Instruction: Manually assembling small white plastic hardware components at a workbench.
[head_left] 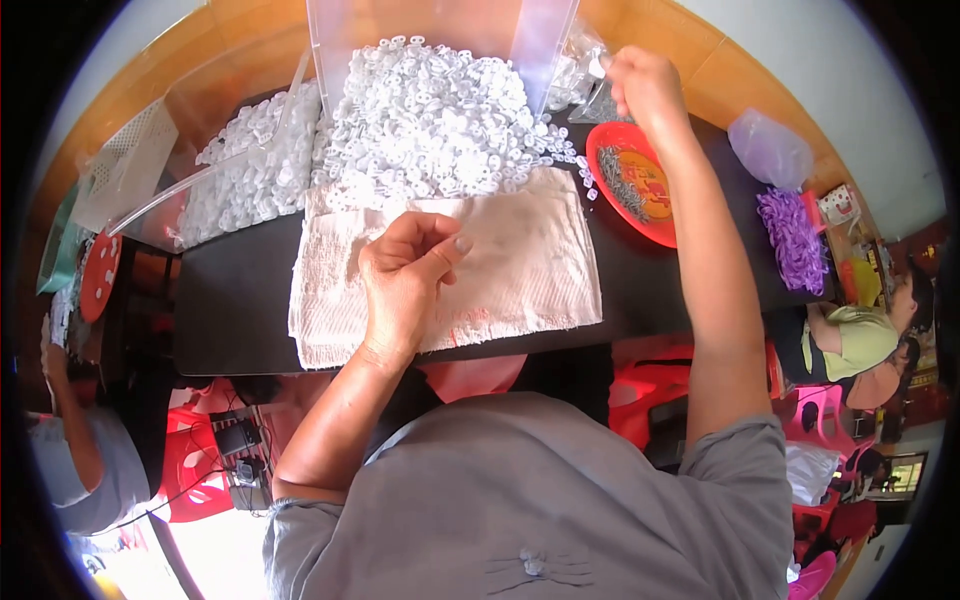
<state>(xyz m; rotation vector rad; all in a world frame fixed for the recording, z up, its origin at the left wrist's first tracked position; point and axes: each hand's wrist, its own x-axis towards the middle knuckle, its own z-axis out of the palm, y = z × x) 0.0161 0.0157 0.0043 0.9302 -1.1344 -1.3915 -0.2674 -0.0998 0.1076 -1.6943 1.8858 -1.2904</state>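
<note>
A dark table [240, 300] fills the middle of the view, with an orange-brown floor beyond it and red plastic stools underneath. On the far half of the table lies a big heap of small white plastic rings [430, 120], spilling out of a clear plastic box [440, 25] that stands open toward the person; a second, flatter spread of the same rings [250, 165] lies to the left behind a clear sheet. In front of the heap a pale, stained cloth [510, 270] is laid flat on the table, its far edge touching the rings. To the right of the cloth sits a red plate [655, 215] holding a strip of small dark metal pieces [620, 185]. Farther right are a bunch of purple plastic parts [793, 240] and a clear bag [768, 148]. Another person in a yellow-green top [860, 340] sits at the right edge, and someone in a grey sleeve [85, 460] at the left. The left hand [405, 275] hovers over the cloth, fingers curled with thumb and forefinger pinched close together; whether a piece is between them cannot be told. The right hand [645, 85] reaches out beyond the plate, fingers closed on the edge of a small clear plastic bag [585, 75] lying just beside the box and the heap.
</note>
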